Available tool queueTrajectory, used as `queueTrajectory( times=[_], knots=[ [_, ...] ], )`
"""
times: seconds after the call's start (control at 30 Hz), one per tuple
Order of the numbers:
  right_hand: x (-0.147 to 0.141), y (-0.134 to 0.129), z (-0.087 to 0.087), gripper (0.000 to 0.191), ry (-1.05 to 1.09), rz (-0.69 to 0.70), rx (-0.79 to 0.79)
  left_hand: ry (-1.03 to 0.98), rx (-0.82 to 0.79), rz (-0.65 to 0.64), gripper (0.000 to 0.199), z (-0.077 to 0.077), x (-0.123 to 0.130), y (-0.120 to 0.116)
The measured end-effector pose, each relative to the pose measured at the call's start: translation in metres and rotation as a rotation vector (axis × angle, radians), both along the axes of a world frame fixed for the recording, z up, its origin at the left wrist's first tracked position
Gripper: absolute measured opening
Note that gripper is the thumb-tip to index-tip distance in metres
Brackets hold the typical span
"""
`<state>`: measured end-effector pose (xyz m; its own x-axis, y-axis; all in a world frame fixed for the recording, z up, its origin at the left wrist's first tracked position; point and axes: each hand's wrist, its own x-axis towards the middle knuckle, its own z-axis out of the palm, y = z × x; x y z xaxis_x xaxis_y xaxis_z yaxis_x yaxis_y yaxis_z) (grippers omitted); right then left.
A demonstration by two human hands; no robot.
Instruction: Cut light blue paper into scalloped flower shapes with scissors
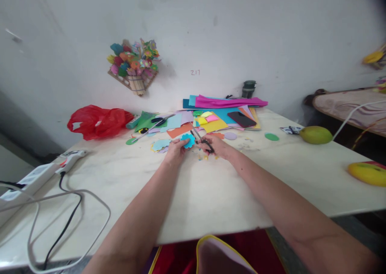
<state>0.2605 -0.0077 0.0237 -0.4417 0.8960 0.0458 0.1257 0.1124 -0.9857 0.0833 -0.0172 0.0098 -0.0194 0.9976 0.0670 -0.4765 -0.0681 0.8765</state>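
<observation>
Between thumb and fingers, my left hand (176, 150) pinches a blue scalloped paper flower (188, 140). My right hand (217, 145) is closed round the black handles of a pair of scissors (197, 134), whose blades are parted and point up and to the left beside the flower. Left of my left hand lies a small pile of light blue, yellow and purple paper cutouts (159, 145). Tiny paper scraps (206, 157) are scattered on the table just under the scissors. A purple paper oval (230, 136) rests beyond my right hand.
Coloured paper sheets (173, 122), a second pair of scissors (159, 121) and a phone (241, 119) lie at the back. A red plastic bag (98, 122) is at back left. Cables and a power strip (33, 180) take up the left; a mango (316, 134) sits at right.
</observation>
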Motion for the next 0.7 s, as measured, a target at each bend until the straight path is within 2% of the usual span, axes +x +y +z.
queueTrajectory(
  times=[0.1,0.27,0.47,0.6,0.7],
  knots=[
    [0.0059,0.0043,-0.0002,0.037,0.084,-0.045,0.015,0.064,0.013,-0.028,0.023,-0.0010,-0.0007,-0.0011],
    [0.0088,0.0080,0.0017,0.044,0.198,-0.082,0.061,0.177,0.017,-0.149,0.023,-0.0026,0.0003,-0.0039],
    [0.0061,0.0072,0.0028,0.047,0.233,-0.018,0.058,0.229,0.003,-0.220,0.027,0.0006,0.0034,-0.0075],
    [0.0058,0.0092,0.0013,0.047,0.253,0.014,0.078,0.258,-0.007,-0.242,0.025,0.0019,0.0056,-0.0085],
    [0.0060,0.0096,0.0016,0.044,0.246,-0.015,0.080,0.244,0.009,-0.204,0.024,0.0008,0.0041,-0.0070]
  ],
)
